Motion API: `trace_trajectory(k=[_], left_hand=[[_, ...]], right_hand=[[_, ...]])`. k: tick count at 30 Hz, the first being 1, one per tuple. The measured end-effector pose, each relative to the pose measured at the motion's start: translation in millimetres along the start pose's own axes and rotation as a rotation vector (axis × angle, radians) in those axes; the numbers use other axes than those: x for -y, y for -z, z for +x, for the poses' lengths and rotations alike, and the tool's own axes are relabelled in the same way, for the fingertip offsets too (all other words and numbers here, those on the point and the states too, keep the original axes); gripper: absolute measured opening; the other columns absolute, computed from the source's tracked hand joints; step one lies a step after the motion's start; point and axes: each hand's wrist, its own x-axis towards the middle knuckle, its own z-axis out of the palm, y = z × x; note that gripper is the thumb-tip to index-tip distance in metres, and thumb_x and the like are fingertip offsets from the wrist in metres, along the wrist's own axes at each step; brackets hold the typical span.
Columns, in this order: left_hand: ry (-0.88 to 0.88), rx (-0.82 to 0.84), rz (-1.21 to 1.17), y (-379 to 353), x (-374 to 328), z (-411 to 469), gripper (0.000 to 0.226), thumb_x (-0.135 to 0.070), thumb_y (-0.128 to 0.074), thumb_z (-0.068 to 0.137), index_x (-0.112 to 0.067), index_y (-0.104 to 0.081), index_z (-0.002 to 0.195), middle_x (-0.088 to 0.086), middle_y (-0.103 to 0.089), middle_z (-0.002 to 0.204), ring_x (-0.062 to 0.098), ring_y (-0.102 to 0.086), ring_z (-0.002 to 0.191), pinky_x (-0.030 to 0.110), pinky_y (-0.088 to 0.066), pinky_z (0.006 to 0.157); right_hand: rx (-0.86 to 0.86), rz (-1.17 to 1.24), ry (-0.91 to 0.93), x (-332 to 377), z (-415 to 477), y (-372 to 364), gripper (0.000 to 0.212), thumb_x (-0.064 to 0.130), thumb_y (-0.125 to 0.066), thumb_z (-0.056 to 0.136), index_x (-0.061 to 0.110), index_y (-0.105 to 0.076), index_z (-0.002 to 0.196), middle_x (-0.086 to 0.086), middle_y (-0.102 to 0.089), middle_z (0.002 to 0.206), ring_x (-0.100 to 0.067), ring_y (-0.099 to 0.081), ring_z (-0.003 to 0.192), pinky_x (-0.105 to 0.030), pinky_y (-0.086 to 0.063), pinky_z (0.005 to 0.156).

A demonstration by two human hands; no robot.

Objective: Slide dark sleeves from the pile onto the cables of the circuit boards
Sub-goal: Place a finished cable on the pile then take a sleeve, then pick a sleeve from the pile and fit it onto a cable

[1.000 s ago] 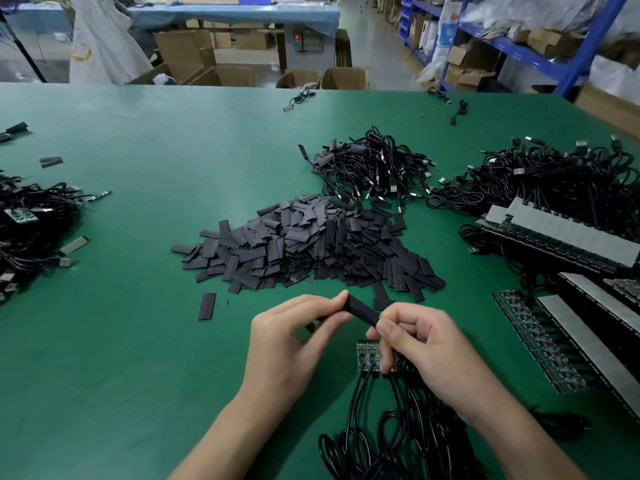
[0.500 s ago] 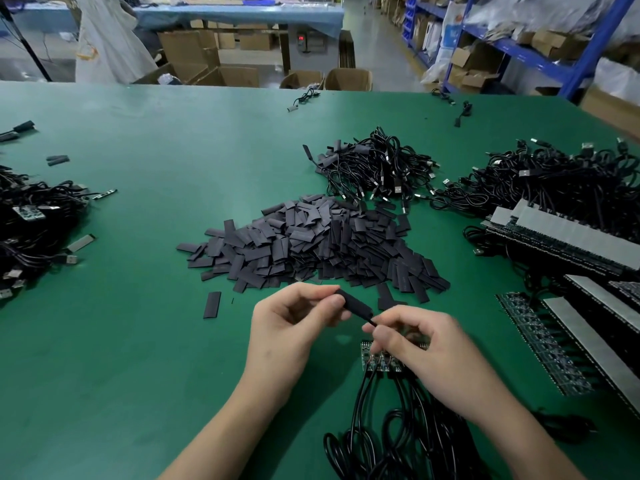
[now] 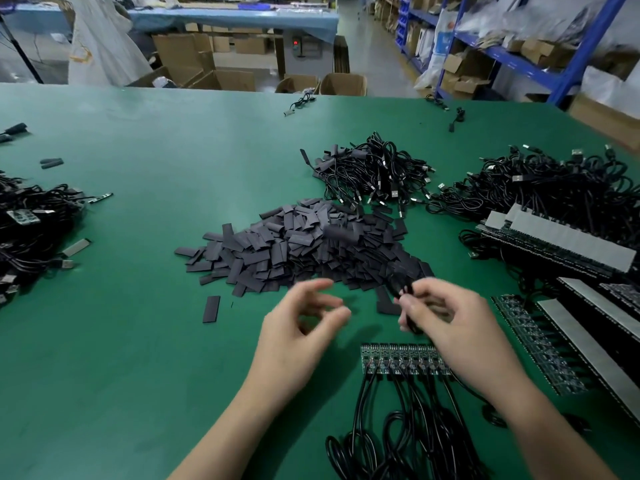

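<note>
A heap of flat dark sleeves (image 3: 304,244) lies mid-table. In front of it a strip of small circuit boards (image 3: 401,358) rests on the green table (image 3: 138,358), with black cables (image 3: 408,427) trailing toward me. My right hand (image 3: 453,327) pinches a dark sleeved cable end (image 3: 403,292) above the strip. My left hand (image 3: 301,337) hovers left of it, fingers loosely curled and blurred, holding nothing.
Tangled USB cables (image 3: 377,171) lie behind the sleeve pile, more cables (image 3: 554,181) at the right and far left (image 3: 27,233). Stacked board strips (image 3: 561,244) fill the right side. One loose sleeve (image 3: 211,308) lies at the left. Boxes and shelves stand beyond the table.
My left hand has let go of the sleeve and drawn away leftward. My right hand has lifted the sleeved cable end up and to the right, off the board strip.
</note>
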Motion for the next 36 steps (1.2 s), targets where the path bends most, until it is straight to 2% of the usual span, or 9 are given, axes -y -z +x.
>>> trace_trajectory(k=[3,6,14,16,19,22,28,32,36], left_hand=[[-0.219,0.206,0.623,-6.3,-1.5,-6.3,0.058,-0.078,-0.057,0.083,-0.038,-0.067,0.124,-0.025,-0.058,0.117,-0.002,-0.050,0.114,0.026,-0.041,0.098],[-0.225,0.288,0.748,-10.4,-0.5,-9.6,0.075,-0.092,-0.040,0.077,-0.042,-0.064,0.128,-0.024,-0.046,0.118,0.000,-0.040,0.116,0.027,-0.036,0.099],[-0.236,0.341,0.656,-10.1,-2.9,-9.5,0.057,-0.083,-0.049,0.080,-0.042,-0.063,0.117,-0.028,-0.046,0.111,-0.005,-0.039,0.110,0.017,-0.030,0.090],[-0.228,0.345,0.642,-9.1,-2.6,-7.9,0.053,-0.080,-0.054,0.079,-0.041,-0.062,0.115,-0.026,-0.050,0.111,-0.005,-0.042,0.110,0.017,-0.029,0.089],[-0.220,0.342,0.600,-7.5,-2.4,-6.2,0.046,-0.074,-0.063,0.079,-0.040,-0.059,0.109,-0.023,-0.058,0.103,-0.005,-0.049,0.100,0.021,-0.035,0.089],[-0.168,0.317,0.515,-7.9,-3.9,-4.9,0.032,-0.059,-0.074,0.081,-0.038,-0.060,0.099,-0.020,-0.063,0.092,-0.004,-0.055,0.090,0.019,-0.038,0.090],[0.063,0.280,0.004,-6.8,-5.7,-3.1,0.027,-0.013,-0.083,0.084,-0.029,-0.068,0.099,-0.006,-0.071,0.087,0.012,-0.067,0.079,0.021,-0.052,0.080],[0.090,0.250,-0.142,-7.8,-6.7,-2.2,0.026,0.000,-0.079,0.086,-0.018,-0.067,0.100,-0.002,-0.069,0.081,0.013,-0.065,0.076,0.028,-0.054,0.080],[0.062,0.236,-0.186,-8.4,-7.0,-2.5,0.021,0.000,-0.076,0.089,-0.016,-0.068,0.100,-0.003,-0.069,0.082,0.015,-0.065,0.079,0.027,-0.054,0.080]], right_hand=[[-0.136,-0.031,-0.006,11.8,32.4,7.2,0.015,0.027,-0.066,0.099,0.024,-0.070,0.085,0.005,-0.075,0.074,-0.011,-0.073,0.059,-0.029,-0.058,0.061],[-0.236,-0.158,0.002,24.5,84.4,15.8,0.015,0.030,-0.064,0.101,0.025,-0.068,0.088,0.004,-0.074,0.071,-0.009,-0.070,0.049,-0.016,-0.049,0.054],[-0.321,-0.416,-0.106,49.9,245.1,35.2,0.017,0.035,-0.061,0.103,0.021,-0.070,0.106,-0.001,-0.075,0.073,-0.010,-0.070,0.052,-0.034,-0.061,0.069],[-0.316,-0.336,-0.145,48.9,266.4,38.9,0.021,0.029,-0.065,0.102,0.015,-0.066,0.118,-0.008,-0.077,0.091,-0.017,-0.075,0.066,-0.034,-0.062,0.068],[-0.274,-0.351,-0.143,40.2,272.2,38.0,0.038,0.028,-0.065,0.100,0.017,-0.058,0.136,-0.011,-0.067,0.127,-0.028,-0.072,0.102,-0.038,-0.056,0.093],[-0.248,-0.385,-0.090,27.9,240.1,29.5,0.040,0.020,-0.063,0.099,0.020,-0.058,0.139,-0.009,-0.055,0.143,-0.025,-0.063,0.117,-0.030,-0.045,0.090],[-0.109,-0.239,0.036,12.4,105.8,4.0,0.012,0.028,-0.065,0.099,0.032,-0.072,0.108,0.016,-0.070,0.111,-0.011,-0.067,0.096,-0.015,-0.045,0.076],[0.324,-0.057,-0.029,9.6,25.7,-6.6,0.016,0.054,-0.062,0.096,0.043,-0.072,0.101,0.017,-0.075,0.096,-0.005,-0.072,0.088,-0.033,-0.058,0.083],[0.360,-0.216,-0.001,-1.4,0.3,-8.2,0.013,0.054,-0.071,0.089,0.044,-0.069,0.096,0.024,-0.070,0.086,0.003,-0.065,0.077,-0.015,-0.048,0.067]])
